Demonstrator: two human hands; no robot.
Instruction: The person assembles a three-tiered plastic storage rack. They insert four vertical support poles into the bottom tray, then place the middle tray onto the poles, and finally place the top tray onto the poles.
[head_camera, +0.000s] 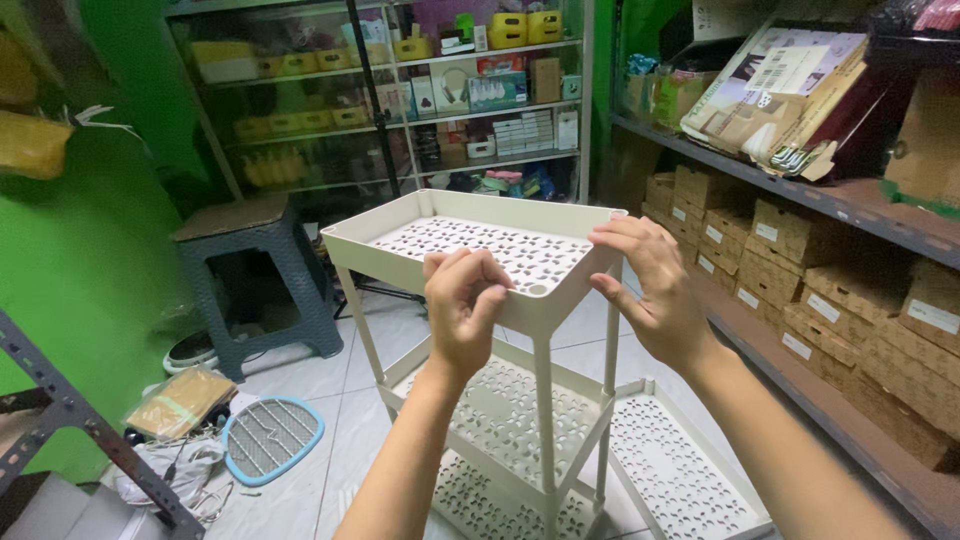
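**A:** What are the fingers doing?

**B:** The left hand (462, 300) is curled, with fingertips and thumb pinching the near rim of the top tray (400, 215), close to its near right corner. The right hand (648, 290) has its fingers spread a little and laid over the tray's right corner, the fingertips on the rim and the thumb angled below it.

**A:** Why held that way?

**B:** Judging by the grip, both hands steady or press that corner where the tray meets an upright post (543, 400). That is a reading, not something plainly shown.

**A:** Where is the tray relative to the fingers?

**B:** Its rim sits directly under and between the fingertips. The perforated cream floor of the tray stretches away from them, toward the far side.

**A:** What lies around the tray?

**B:** Below it, on the same posts, sit two lower tiers (500, 410). A loose matching tray (680, 470) lies on the tiled floor, down and right of the top tray. Left of it stands a grey plastic stool (262, 265). Below that lies a blue-rimmed racket-shaped swatter (270, 435). Beyond the tray is a glass-fronted shelf (400, 100); to its right, shelving holds cardboard boxes (800, 240).
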